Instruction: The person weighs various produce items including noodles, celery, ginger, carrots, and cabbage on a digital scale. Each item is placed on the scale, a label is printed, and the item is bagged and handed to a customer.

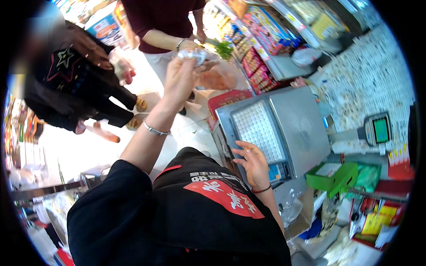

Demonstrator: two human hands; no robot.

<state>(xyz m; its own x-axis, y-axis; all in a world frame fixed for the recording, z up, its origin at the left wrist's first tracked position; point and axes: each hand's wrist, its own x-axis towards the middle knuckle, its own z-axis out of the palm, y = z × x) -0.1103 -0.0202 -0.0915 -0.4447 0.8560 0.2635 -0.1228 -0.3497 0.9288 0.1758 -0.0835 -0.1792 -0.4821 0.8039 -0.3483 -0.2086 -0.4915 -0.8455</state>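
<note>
My left hand [181, 78] is stretched out away from my body, its fingers closed on the gathered top of a clear plastic bag [198, 56]. Orange-coloured contents [216, 79] show through the bag, too blurred to name. Another person's hand [189, 45] is right by the bag's top; whether it grips the bag is hard to tell. My right hand [254, 163] is empty with fingers apart, beside the white keypad [258, 129] of a weighing scale. The scale's steel platform [299, 126] has nothing on it.
One person in a maroon top [159, 20] faces me. Another in black [80, 73] holds a bag [121, 65] at the left. Packaged snacks fill shelves [266, 30]. To the right are a green box [329, 176], a small display unit [377, 128] and a cardboard box [301, 216].
</note>
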